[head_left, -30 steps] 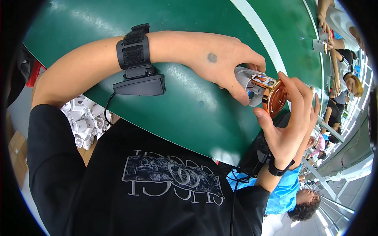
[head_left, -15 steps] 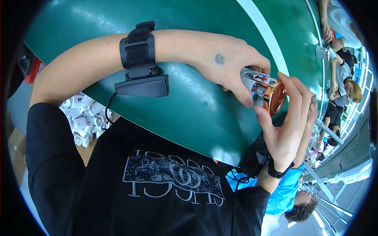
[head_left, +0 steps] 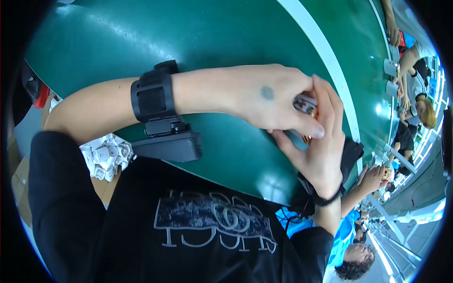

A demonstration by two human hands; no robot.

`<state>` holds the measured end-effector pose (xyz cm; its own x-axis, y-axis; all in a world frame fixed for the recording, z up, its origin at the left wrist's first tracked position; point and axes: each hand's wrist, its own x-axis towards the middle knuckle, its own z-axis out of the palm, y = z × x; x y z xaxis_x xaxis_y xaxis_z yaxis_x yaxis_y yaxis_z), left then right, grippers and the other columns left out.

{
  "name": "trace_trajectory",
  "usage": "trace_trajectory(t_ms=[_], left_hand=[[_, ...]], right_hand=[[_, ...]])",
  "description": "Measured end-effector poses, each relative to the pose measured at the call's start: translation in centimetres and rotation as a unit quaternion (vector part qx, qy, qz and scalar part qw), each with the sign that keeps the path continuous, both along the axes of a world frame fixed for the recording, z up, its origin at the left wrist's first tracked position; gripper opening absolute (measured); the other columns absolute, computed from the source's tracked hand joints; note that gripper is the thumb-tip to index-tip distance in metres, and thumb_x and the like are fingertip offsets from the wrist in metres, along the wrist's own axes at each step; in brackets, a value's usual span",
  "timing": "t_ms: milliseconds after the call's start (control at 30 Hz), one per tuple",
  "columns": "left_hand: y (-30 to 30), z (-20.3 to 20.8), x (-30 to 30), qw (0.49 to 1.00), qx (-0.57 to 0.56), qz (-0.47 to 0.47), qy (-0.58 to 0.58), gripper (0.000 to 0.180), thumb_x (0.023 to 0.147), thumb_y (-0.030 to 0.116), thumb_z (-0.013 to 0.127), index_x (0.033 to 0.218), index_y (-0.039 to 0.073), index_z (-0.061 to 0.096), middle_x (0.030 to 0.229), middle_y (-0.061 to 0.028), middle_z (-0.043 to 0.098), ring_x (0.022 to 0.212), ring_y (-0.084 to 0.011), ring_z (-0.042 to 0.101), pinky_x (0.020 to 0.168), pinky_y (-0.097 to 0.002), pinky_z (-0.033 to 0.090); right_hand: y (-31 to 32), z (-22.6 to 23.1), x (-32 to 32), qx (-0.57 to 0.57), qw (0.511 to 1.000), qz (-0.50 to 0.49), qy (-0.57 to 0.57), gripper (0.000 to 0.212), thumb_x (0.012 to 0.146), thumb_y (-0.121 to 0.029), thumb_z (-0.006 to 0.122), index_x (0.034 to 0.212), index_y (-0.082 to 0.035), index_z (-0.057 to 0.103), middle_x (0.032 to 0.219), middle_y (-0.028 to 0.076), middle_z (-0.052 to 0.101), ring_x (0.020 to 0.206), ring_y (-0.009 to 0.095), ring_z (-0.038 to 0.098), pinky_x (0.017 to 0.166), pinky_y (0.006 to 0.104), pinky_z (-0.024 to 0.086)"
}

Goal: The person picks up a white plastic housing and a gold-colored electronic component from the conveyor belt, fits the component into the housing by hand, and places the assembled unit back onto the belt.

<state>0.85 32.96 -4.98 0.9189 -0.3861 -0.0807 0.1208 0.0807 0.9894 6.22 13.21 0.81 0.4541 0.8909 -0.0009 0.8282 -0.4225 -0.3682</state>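
Observation:
Between my two hands is a small device with a white shell and a shiny copper-coloured ring (head_left: 306,104), mostly covered by fingers. My left hand (head_left: 276,99) grips it from the left, with its thumb across the near side. Wrapped round it from the right, my right hand (head_left: 323,137) has its fingers over the far side and its thumb under my left hand. Both hands are above the green table (head_left: 226,42). A black strap with a black box (head_left: 165,146) is on my left wrist.
White plastic housings (head_left: 106,153) fill a carton at lower left. A pale stripe (head_left: 325,47) curves along the table. White parts (head_left: 390,67) stand at far right, near other people's arms. A co-worker's hand (head_left: 370,178) holds a copper-coloured piece. A black cloth-like thing (head_left: 350,154) lies beside my right wrist.
My hands have closed in over the device, hiding its round copper face. My right hand has moved left, and my left forearm sits lower in view. The co-worker's hand has come into clearer view.

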Motion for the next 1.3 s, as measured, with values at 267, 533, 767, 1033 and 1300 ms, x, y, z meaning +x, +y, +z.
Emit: trace_trajectory(t_ms=[267,533,767,1033,1300], left_hand=[[2.1,0.0,2.4,0.995,-0.025,0.080,0.055,0.053,0.092,0.034,0.078,0.127,-0.001,0.057,0.100,-0.0115,0.070,0.065,-0.0166,0.068,0.056,-0.0291,0.054],[21.2,-3.3,10.5,0.545,0.521,0.593,-0.280,0.075,0.083,0.034,0.081,0.142,0.000,0.048,0.133,-0.0257,0.051,0.119,-0.0410,0.054,0.096,-0.0489,0.049],[30.8,-4.2,14.5,0.558,0.601,0.527,-0.221,0.075,0.085,0.028,0.081,0.150,0.012,0.046,0.138,-0.0219,0.055,0.122,-0.0441,0.055,0.100,-0.0510,0.050],[20.1,-0.8,10.9,0.881,0.197,0.417,-0.107,0.064,0.095,0.025,0.075,0.146,0.001,0.045,0.136,-0.0165,0.059,0.109,-0.0250,0.069,0.087,-0.0379,0.059],[2.7,-0.1,2.0,0.974,-0.150,0.167,-0.020,0.061,0.101,0.027,0.067,0.148,-0.002,0.040,0.125,-0.0141,0.064,0.092,-0.0208,0.073,0.081,-0.0366,0.062]], right_hand=[[-0.7,-1.9,3.8,0.048,0.998,-0.045,-0.015,0.068,0.084,-0.020,0.081,0.144,-0.008,0.050,0.129,0.017,0.059,0.103,0.036,0.068,0.079,0.0432,0.060],[-4.9,-5.5,14.9,0.082,0.954,-0.261,-0.125,0.059,0.093,-0.023,0.071,0.144,-0.005,0.048,0.119,0.020,0.058,0.105,0.039,0.064,0.085,0.0469,0.054],[-4.1,-4.0,13.3,0.055,0.961,-0.253,-0.098,0.070,0.092,-0.028,0.073,0.150,-0.004,0.041,0.121,0.022,0.058,0.113,0.040,0.062,0.091,0.0456,0.053],[-2.4,2.4,8.3,0.291,0.910,-0.229,0.187,0.073,0.105,-0.056,0.051,0.152,-0.002,0.038,0.140,0.022,0.056,0.115,0.035,0.066,0.088,0.0423,0.055],[1.6,-0.8,6.8,0.211,0.703,-0.220,0.643,0.090,0.101,-0.078,0.016,0.155,-0.008,0.036,0.128,0.016,0.063,0.098,0.024,0.069,0.067,0.0312,0.053]])
